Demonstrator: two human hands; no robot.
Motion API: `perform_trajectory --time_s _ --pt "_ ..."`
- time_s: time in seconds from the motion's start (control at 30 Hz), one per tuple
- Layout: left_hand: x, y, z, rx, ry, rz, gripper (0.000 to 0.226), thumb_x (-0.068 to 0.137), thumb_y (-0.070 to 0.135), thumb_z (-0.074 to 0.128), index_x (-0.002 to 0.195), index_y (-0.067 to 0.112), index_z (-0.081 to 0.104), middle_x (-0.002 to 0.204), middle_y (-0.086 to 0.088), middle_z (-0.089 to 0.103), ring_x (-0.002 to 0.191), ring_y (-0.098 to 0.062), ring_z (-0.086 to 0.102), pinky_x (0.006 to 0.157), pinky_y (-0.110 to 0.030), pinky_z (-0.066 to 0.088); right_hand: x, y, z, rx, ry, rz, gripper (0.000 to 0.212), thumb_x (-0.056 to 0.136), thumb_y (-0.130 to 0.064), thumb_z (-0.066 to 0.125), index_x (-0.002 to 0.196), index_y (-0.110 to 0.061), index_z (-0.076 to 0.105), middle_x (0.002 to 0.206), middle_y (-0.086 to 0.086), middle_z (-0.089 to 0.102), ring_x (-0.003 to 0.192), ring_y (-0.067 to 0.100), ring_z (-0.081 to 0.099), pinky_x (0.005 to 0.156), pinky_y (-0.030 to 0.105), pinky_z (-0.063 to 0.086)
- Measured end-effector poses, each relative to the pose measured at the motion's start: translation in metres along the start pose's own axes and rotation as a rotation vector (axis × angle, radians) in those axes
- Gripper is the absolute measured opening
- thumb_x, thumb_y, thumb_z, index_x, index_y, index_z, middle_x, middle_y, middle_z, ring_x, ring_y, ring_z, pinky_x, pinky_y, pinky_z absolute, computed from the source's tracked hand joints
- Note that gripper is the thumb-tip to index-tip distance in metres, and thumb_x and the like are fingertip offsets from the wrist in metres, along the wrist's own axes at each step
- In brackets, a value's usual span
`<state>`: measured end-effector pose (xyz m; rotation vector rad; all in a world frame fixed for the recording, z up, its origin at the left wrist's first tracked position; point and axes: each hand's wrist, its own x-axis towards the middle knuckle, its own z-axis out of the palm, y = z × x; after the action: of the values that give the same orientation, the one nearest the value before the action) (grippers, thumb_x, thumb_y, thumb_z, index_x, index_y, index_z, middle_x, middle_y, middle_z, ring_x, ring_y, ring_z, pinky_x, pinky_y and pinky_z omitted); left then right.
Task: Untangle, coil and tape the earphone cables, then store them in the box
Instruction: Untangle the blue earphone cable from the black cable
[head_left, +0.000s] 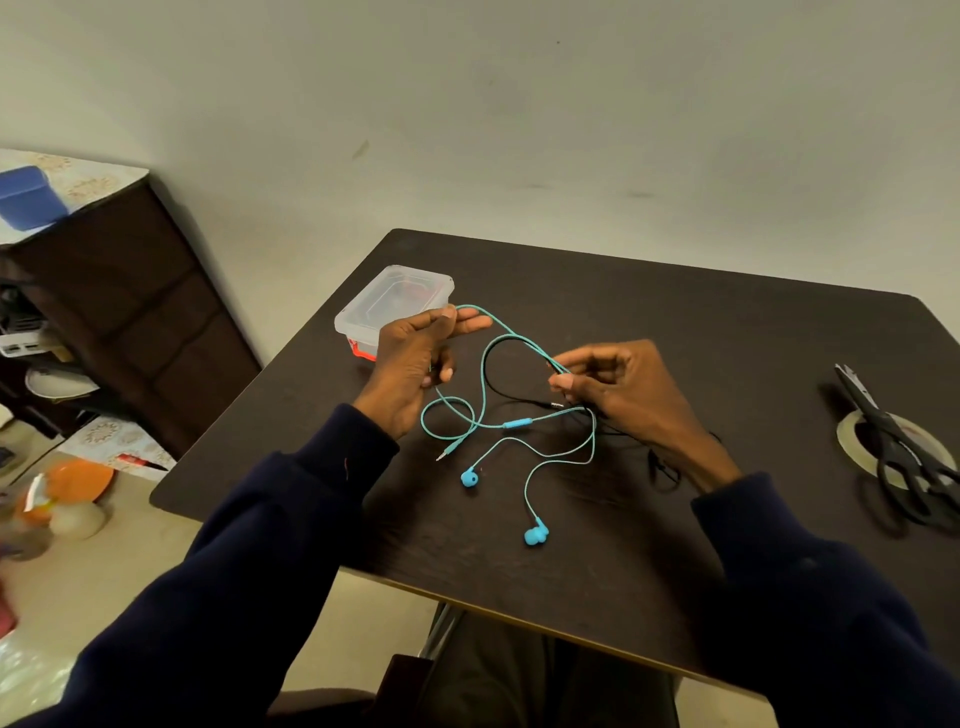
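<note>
left hand (415, 358) grip pinched teal cable (483, 384) just right of box (395, 301); right hand (618, 384) grip, farther right of box, pinched teal cable plus black cable (524, 400) above bench (675, 322).

The left sleeve (249, 545) and right sleeve (810, 597) are dark navy, long, loose; cuffs reach the wrists; trousers (498, 680) dark.

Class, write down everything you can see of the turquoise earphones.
The turquoise earphones have a thin, rubbery-looking cable, an inline remote, a metal plug and two buds. They are uncoiled and lie in loose loops. The left hand holds one stretch up, and the right hand pinches another together with a black cable. The remote, plug and buds lie on the dark table.
</note>
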<state>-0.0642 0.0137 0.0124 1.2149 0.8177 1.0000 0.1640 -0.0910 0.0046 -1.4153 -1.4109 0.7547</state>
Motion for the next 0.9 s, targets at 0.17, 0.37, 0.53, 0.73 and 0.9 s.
perform_trajectory --time_s 0.17,0.37,0.53,0.73,0.9 --pt "0.001 -0.002 0.003 0.002 0.029 -0.017 0.026 0.104 0.024 0.053 0.109 0.007 0.072 0.111 -0.002 0.077 0.047 -0.01 0.046 0.038 -0.013 0.032 -0.003 0.006 -0.012 0.144 -0.035 0.017 0.023 0.093 0.01 0.06 0.112 0.003 0.071 0.096 0.017 0.077 0.091 0.028 0.076 0.083 0.032 0.062" --pt "0.0 -0.003 0.013 0.126 -0.139 -0.025 0.029 0.096 0.027 0.066 0.122 0.013 0.069 0.11 -0.007 0.077 0.044 -0.015 0.05 0.038 -0.018 0.03 0.001 0.006 -0.011 0.045 -0.034 -0.028 0.026 0.082 0.006 0.076 0.105 -0.007 0.076 0.09 0.011 0.077 0.082 0.015 0.073 0.08 0.023 0.059" --pt "0.001 -0.005 0.022 0.313 -0.157 0.081 0.046 0.085 0.015 0.08 0.129 0.017 0.065 0.092 -0.014 0.076 0.048 -0.008 0.056 0.043 -0.02 0.046 0.001 0.003 -0.007 0.021 0.066 -0.09 0.014 0.087 -0.001 0.075 0.101 -0.003 0.077 0.089 0.013 0.076 0.078 0.015 0.071 0.071 0.025 0.06" --pt "0.003 -0.007 0.022 0.285 -0.116 0.082 0.02 0.089 0.018 0.076 0.104 0.005 0.077 0.088 -0.015 0.076 0.045 -0.004 0.05 0.042 -0.017 0.041 0.0 0.006 -0.012 -0.032 0.162 -0.125 0.011 0.091 -0.003 0.071 0.1 -0.006 0.078 0.093 0.005 0.078 0.078 0.014 0.072 0.064 0.026 0.058" --pt "0.006 -0.01 0.018 0.26 -0.107 -0.047 0.027 0.091 0.031 0.071 0.098 0.006 0.078 0.085 -0.006 0.078 0.046 -0.009 0.044 0.046 -0.017 0.041 0.0 0.013 -0.017 -0.04 0.188 -0.111 0.012 0.088 -0.002 0.074 0.099 -0.006 0.078 0.092 0.004 0.078 0.082 0.016 0.074 0.076 0.024 0.059"
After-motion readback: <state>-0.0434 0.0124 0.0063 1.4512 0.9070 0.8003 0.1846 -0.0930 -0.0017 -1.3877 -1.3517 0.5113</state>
